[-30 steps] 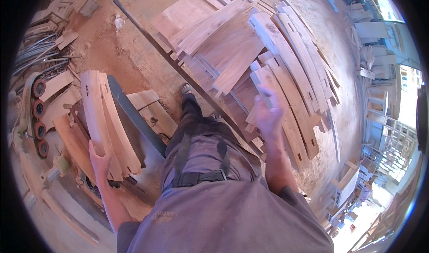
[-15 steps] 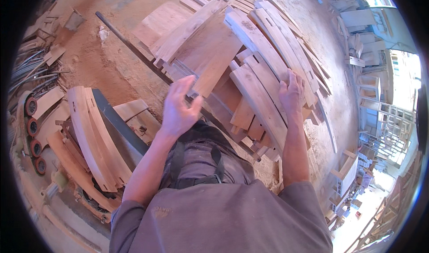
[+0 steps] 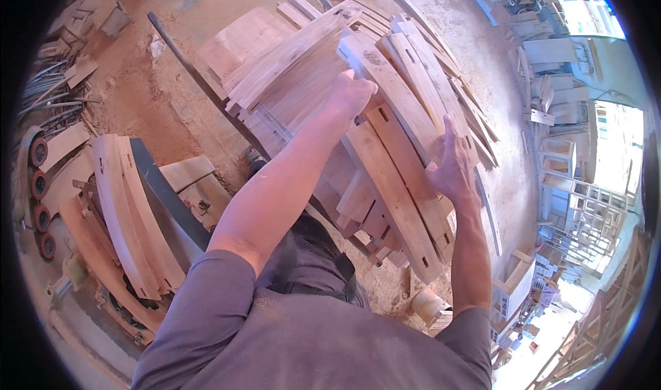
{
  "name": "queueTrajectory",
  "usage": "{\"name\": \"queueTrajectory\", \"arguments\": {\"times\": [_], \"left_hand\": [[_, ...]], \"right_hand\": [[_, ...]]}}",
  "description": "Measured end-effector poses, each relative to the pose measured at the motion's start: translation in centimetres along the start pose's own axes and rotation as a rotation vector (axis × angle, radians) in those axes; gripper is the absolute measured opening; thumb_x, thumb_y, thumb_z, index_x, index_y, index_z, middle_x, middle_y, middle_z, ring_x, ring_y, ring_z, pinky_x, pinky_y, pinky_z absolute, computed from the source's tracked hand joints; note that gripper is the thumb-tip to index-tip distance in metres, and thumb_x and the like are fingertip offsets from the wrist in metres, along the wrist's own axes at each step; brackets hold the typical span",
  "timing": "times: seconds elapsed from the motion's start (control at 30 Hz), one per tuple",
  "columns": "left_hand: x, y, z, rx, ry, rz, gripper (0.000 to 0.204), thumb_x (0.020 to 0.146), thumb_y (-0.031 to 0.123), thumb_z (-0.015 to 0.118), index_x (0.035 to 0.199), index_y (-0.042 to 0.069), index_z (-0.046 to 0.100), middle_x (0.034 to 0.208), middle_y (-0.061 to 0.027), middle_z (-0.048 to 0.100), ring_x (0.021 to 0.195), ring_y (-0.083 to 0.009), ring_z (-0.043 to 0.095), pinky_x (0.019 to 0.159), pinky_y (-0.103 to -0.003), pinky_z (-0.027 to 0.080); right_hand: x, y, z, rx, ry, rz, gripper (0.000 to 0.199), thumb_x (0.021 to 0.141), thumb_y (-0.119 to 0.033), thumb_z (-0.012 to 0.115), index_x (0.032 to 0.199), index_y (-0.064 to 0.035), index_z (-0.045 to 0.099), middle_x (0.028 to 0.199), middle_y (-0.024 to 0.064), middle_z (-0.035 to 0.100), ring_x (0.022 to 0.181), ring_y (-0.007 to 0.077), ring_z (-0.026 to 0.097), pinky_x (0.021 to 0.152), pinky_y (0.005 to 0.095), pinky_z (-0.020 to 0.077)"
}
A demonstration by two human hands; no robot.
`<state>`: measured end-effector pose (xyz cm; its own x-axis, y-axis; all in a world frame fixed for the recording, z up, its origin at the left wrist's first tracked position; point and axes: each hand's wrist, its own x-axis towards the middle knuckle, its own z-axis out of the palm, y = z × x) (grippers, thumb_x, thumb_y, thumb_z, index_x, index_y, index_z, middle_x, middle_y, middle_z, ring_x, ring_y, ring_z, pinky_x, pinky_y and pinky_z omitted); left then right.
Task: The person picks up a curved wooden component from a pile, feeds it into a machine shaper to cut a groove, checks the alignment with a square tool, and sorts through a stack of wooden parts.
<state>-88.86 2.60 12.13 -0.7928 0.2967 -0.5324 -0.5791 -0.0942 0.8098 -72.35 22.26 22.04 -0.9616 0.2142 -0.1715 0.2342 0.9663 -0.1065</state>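
A pale curved wooden board [image 3: 396, 80] with a slot near its far end lies across the stack in front of me. My left hand [image 3: 352, 92] is closed at its left edge, near the far end. Further down the same board, my right hand [image 3: 454, 166] grips it, thumb on the left side and fingers along the right; its palm hides part of the wood. Just left of that board lie more slotted curved boards [image 3: 389, 190], their near ends pointing toward me. Another slotted curved board [image 3: 421, 63] rests to its right.
More curved planks [image 3: 296, 52] lie on the stack's far left, beside a dark metal bar [image 3: 189, 66]. At my left stand other curved pieces [image 3: 124, 211] and a machine with red-rimmed wheels [image 3: 41, 183]. Wooden frames [image 3: 585, 204] line the right side.
My left hand has gone from open in the air to closed at the board's far end. The right hand has moved slightly toward me. The slotted boards on the left now lie nearer me.
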Motion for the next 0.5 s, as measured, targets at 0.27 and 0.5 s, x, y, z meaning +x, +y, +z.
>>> {"name": "queueTrajectory", "arguments": {"times": [0.27,0.5], "left_hand": [[-6.1,0.3,7.7,-0.683,0.063,-0.159,0.022,0.099,0.022,0.057,0.105,0.002,0.064,0.097,-0.0089,0.063,0.090,-0.0213,0.060,0.079,-0.040,0.051],[-7.5,-7.2,11.0,-0.230,0.237,0.068,0.049,0.095,0.015,0.064,0.137,-0.006,0.051,0.122,-0.0215,0.063,0.114,-0.0261,0.058,0.100,-0.043,0.048]], "right_hand": [[0.1,-10.1,-8.6,-0.309,0.025,-0.346,0.088,0.076,0.002,0.064,0.158,-0.0020,0.033,0.113,0.0227,0.061,0.107,0.0395,0.057,0.101,0.0489,0.0458],[-5.4,-13.4,-7.7,0.021,0.118,-0.194,0.074,0.086,-0.010,0.067,0.156,-0.0041,0.043,0.140,0.0291,0.055,0.126,0.0489,0.051,0.110,0.0528,0.0407]]}}
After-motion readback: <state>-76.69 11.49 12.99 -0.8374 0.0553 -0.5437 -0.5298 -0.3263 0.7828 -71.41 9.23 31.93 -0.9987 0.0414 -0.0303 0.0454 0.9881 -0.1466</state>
